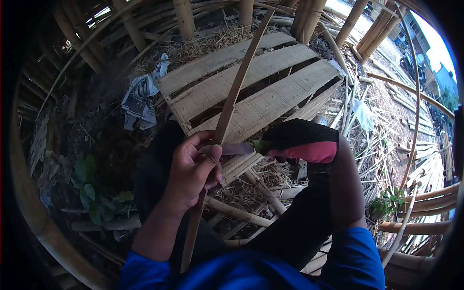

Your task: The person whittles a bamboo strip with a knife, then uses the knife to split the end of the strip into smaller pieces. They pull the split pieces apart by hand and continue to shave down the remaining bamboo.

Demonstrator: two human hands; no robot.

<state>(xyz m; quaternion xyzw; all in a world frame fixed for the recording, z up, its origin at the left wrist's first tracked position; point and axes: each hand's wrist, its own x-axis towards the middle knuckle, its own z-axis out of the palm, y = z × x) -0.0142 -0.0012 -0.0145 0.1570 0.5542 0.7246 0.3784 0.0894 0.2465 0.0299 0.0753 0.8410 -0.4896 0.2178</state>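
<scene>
A long, flat bamboo strip [240,77] runs upright and slightly slanted through my left hand [195,166], whose bare fingers close around it. Its lower end reaches down past my wrist toward my lap. My right hand [302,142], in a black and pink glove, grips a knife by its handle, most of which the glove hides. The knife blade [237,149] points left and meets the strip beside my left thumb. Beyond both hands stands a low wooden slatted crate [270,104] with gaps between its boards.
Crumpled newspaper [140,99] lies left of the crate. Bamboo posts [183,19] rise behind it, and dry shavings [212,43] litter the ground. Cut bamboo strips [411,188] are spread at the right. A bamboo pole [241,211] lies under my legs. Leafy plants [87,183] grow at the left.
</scene>
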